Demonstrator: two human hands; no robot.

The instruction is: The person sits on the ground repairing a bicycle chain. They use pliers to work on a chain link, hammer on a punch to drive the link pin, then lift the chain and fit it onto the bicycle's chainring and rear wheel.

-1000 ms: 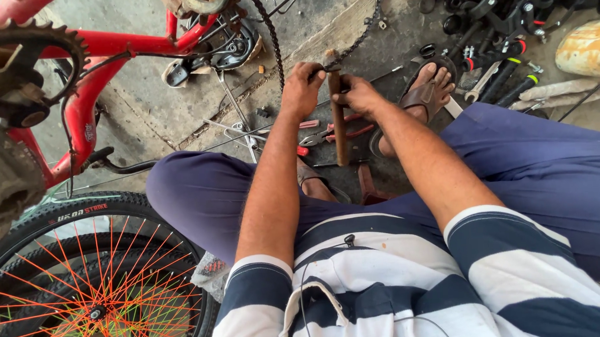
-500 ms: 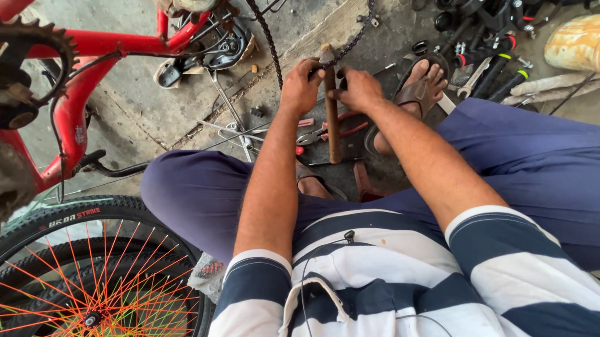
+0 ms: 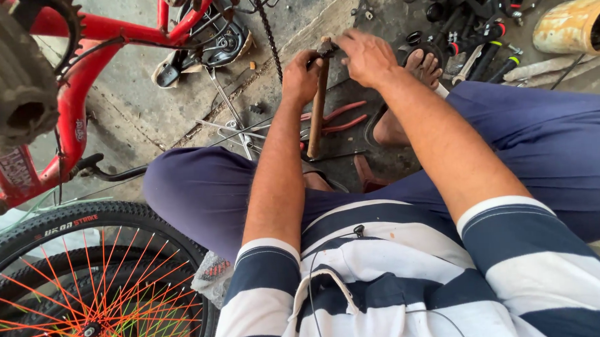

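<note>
Seated person's left hand (image 3: 301,75) gripped a wooden-handled hammer (image 3: 317,101) upright at twelve o'clock; right hand (image 3: 366,55) pinched something unclear at its head. Steadying the handle seemed wise.

Rough, stained concrete floor (image 3: 145,114) in flat daylight. Red bicycle frame (image 3: 102,36) lying at the upper left; black tyre with orange spokes (image 3: 71,289) at the lower left. Dark tools (image 3: 481,22) and a yellowed container (image 3: 567,23) heaped upper right.
</note>
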